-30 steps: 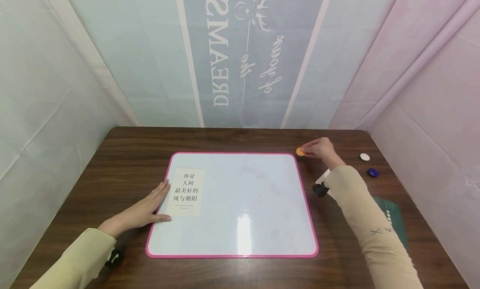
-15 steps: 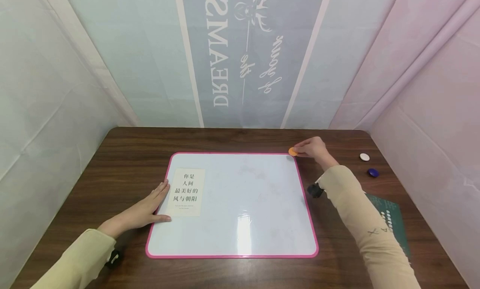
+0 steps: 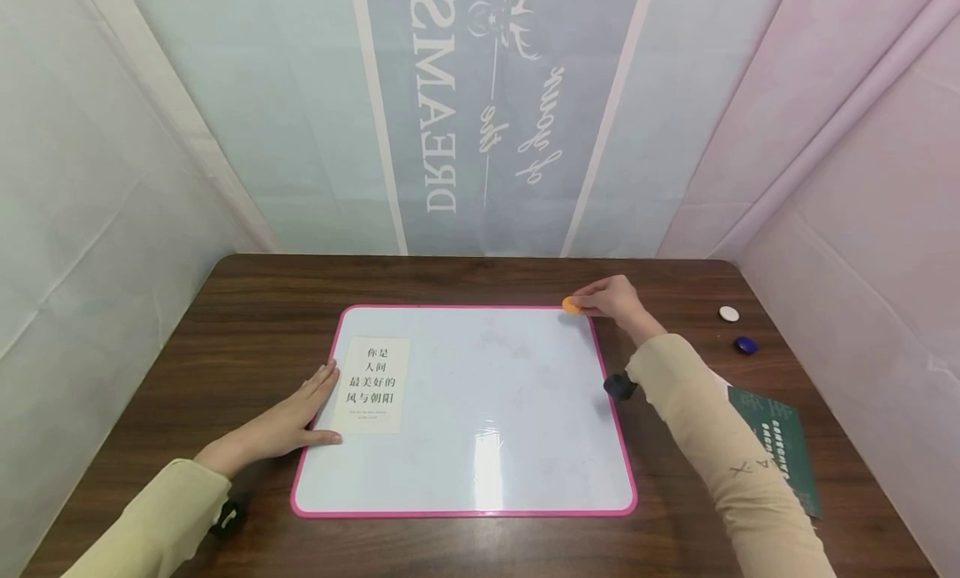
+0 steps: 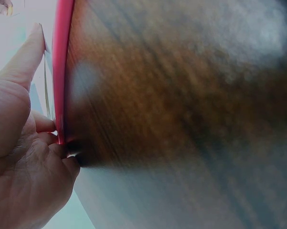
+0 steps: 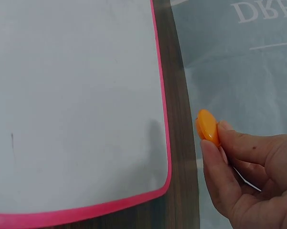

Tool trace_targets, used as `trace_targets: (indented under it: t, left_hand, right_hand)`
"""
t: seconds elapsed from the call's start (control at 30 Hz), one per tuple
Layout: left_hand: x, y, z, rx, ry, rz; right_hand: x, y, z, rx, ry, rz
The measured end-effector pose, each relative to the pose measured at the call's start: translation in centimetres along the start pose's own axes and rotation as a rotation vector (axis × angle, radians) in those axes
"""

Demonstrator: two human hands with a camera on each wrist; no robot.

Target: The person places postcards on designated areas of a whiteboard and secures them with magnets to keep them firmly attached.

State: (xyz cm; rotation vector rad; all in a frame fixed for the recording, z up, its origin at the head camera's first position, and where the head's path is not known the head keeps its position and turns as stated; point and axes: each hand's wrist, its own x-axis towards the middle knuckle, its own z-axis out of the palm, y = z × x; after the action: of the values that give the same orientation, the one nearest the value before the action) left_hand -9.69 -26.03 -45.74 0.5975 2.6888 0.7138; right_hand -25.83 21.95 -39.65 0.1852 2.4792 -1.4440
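One glossy orange round disc, seemingly plastic: pinched between thumb and fingertips of the right hand, held over the upper edge of the pink-framed rectangular whiteboard, near its right corner; I judge it clear of the surface. One left hand: fingers extended, gripping nothing I can make out, resting at the board's left edge beside a cream rectangular paper card with black print. Handling note: I would keep the pinch light, level the disc before any contact, and leave the left hand resting so the board cannot skid on the dark wood-grain tabletop. Changes against a second ago: right hand and disc have shifted leftward, from outside the board's corner to over its edge; left hand and card, I find, unmoved.
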Motion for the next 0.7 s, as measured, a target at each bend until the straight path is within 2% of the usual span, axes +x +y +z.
trace_targets:
  t: [0.2, 0.7]
  left_hand:
    - [-0.1, 0.0, 0.4, 0.005, 0.011, 0.006]
    - [-0.1, 0.3, 0.1, 0.004, 0.006, -0.009]
  right_hand:
    - [-0.4, -0.3, 0.9, -0.023, -0.008, -0.015]
    - [-0.4, -1.7, 2.9, 0.006, -0.030, -0.005]
